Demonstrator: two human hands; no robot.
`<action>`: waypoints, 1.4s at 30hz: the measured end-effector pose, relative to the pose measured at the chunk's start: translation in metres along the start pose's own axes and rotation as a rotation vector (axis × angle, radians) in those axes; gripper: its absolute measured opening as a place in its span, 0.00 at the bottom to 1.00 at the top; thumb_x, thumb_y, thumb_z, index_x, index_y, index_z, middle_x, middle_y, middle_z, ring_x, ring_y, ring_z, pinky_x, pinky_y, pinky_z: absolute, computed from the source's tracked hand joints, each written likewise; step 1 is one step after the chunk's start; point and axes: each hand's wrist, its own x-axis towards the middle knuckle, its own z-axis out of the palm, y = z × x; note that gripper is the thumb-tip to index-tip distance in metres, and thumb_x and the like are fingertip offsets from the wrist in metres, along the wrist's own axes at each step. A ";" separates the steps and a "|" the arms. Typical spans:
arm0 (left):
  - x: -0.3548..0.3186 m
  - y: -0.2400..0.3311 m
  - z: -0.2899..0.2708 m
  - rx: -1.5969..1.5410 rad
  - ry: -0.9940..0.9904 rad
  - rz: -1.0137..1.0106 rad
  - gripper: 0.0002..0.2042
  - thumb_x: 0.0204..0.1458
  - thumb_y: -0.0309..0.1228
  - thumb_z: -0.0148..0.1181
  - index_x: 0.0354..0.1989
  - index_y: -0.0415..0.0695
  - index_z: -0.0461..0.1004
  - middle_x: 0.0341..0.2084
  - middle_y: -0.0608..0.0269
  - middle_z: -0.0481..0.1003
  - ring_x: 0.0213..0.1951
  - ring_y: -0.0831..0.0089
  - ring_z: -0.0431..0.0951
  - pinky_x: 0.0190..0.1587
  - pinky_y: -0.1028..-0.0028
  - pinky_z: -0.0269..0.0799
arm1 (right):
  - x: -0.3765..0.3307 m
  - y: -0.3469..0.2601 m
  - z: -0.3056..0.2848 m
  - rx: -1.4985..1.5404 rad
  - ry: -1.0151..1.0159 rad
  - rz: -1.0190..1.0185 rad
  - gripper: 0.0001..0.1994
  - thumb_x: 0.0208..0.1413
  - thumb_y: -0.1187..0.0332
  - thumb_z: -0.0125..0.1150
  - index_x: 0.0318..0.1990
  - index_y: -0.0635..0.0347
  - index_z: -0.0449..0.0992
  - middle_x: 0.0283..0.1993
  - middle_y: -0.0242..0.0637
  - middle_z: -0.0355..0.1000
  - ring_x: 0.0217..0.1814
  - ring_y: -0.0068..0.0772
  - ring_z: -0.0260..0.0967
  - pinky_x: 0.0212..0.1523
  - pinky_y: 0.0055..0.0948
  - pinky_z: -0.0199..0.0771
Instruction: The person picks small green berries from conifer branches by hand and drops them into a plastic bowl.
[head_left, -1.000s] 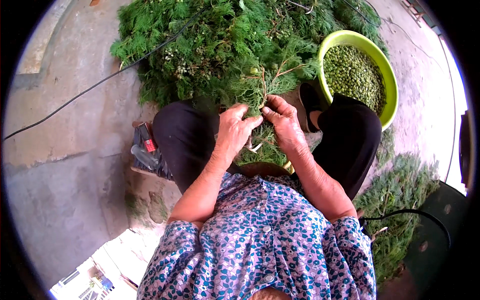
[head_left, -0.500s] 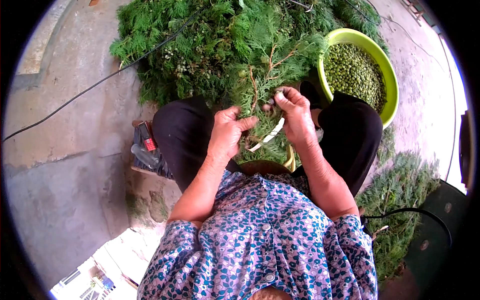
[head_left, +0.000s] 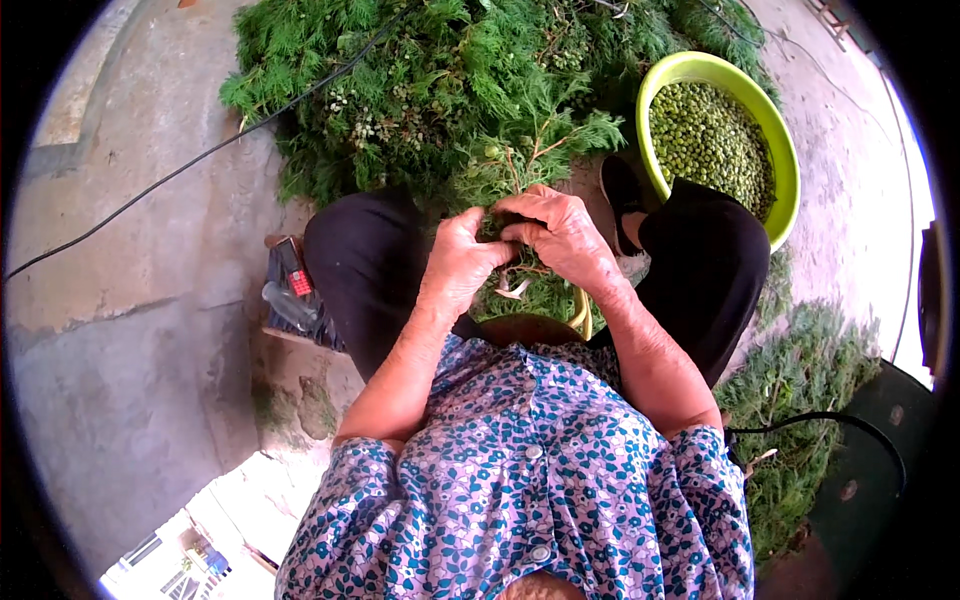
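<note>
The concrete floor point(head_left: 150, 330) spreads grey under me, and the heap of green branches point(head_left: 440, 90) lies on it straight ahead of my knees; I take that heap as my mark. At the heap's right edge, touching its foliage, stands the lime-green basin point(head_left: 790, 160), full of small green seeds point(head_left: 710, 135). A thin black cable point(head_left: 170, 178) runs from the heap's left side across the floor. A second, smaller pile of greenery point(head_left: 800, 400) lies well back from the heap, by my right hip.

On the near side of the heap, between my black-trousered knees point(head_left: 365, 260), I hold one sprig point(head_left: 530, 150) whose tips reach forward against the heap. Half a second ago my right hand was raised toward the heap and apart from the left, with a pale strip hanging between them; now it has come down and the two hands meet. My left hand point(head_left: 462, 262) has its fingers curled shut around the sprig's lower stems. My right hand point(head_left: 562, 232) pinches the same sprig, fingers closed on it just beside the left thumb. A pale shred point(head_left: 517, 290) now lies below my hands on the trimmings in my lap.
</note>
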 end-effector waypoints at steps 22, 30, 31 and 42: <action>0.001 -0.001 0.002 -0.426 -0.077 0.031 0.19 0.41 0.14 0.51 0.46 0.35 0.64 0.37 0.60 0.72 0.38 0.75 0.72 0.41 0.77 0.69 | -0.005 0.007 -0.010 0.977 0.168 0.438 0.05 0.48 0.75 0.55 0.34 0.61 0.69 0.24 0.32 0.69 0.22 0.22 0.64 0.22 0.19 0.64; 0.005 -0.006 -0.008 -0.576 -0.117 0.074 0.17 0.46 0.22 0.54 0.46 0.40 0.65 0.37 0.60 0.73 0.36 0.71 0.75 0.38 0.73 0.74 | -0.011 0.020 -0.002 0.916 0.163 0.582 0.05 0.53 0.71 0.53 0.36 0.61 0.73 0.28 0.29 0.71 0.26 0.18 0.65 0.24 0.17 0.65; 0.005 -0.008 -0.012 -0.555 -0.132 0.064 0.17 0.46 0.25 0.56 0.46 0.40 0.65 0.39 0.58 0.73 0.36 0.70 0.75 0.36 0.73 0.75 | -0.011 0.010 0.001 0.899 0.108 0.581 0.06 0.53 0.71 0.53 0.36 0.61 0.73 0.29 0.28 0.71 0.26 0.17 0.64 0.24 0.16 0.65; 0.003 -0.003 -0.005 -0.751 -0.126 -0.023 0.16 0.46 0.21 0.56 0.46 0.37 0.66 0.42 0.55 0.72 0.40 0.68 0.75 0.43 0.72 0.74 | -0.012 0.009 0.021 1.217 0.091 0.669 0.05 0.51 0.71 0.56 0.35 0.59 0.73 0.28 0.29 0.73 0.21 0.20 0.67 0.17 0.17 0.62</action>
